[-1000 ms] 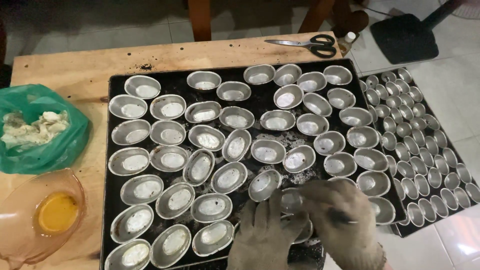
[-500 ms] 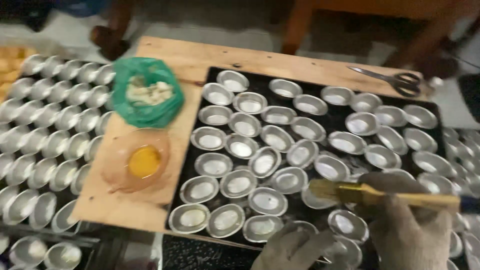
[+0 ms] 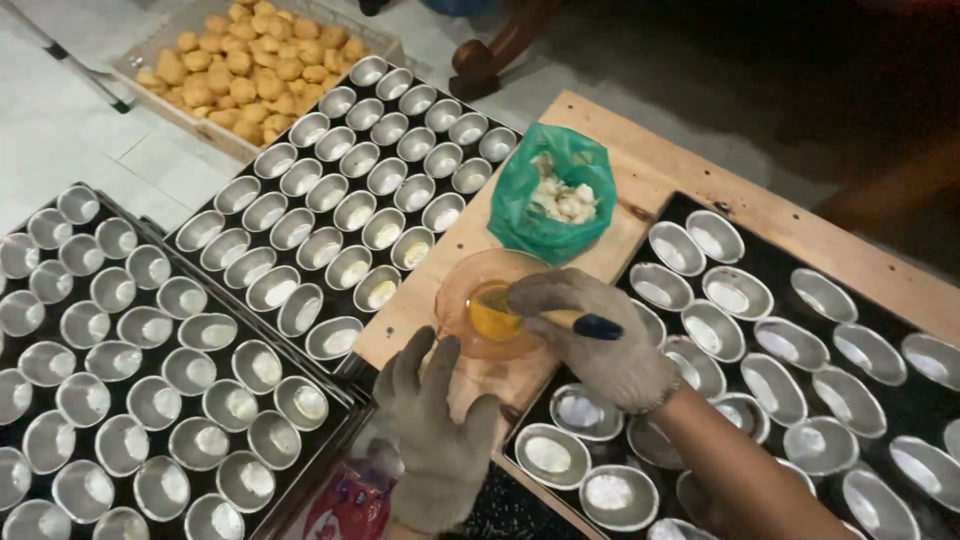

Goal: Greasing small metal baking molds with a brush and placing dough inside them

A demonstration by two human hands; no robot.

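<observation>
Surface: bare wooden board [image 3: 640,190] is carrying a clear amber plastic bowl [image 3: 480,305].
Right hand [image 3: 595,335]: gripping a brush handle [image 3: 590,325], dipping it into that bowl.
Left hand [image 3: 435,430]: resting open beside the bowl, holding nothing.

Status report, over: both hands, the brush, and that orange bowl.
Right hand grips brush, tip in the orange bowl. Left hand flat on wooden board, holding nothing. Green bag behind bowl.

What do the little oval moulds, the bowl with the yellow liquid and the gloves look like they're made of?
Oval moulds: thin metal, probably aluminium, with a dull silvery sheen. Bowl: see-through amber plastic or glass; cannot tell which. Gloves on the left hand and right hand: grey knitted fabric, matte, with a woven texture.
</observation>
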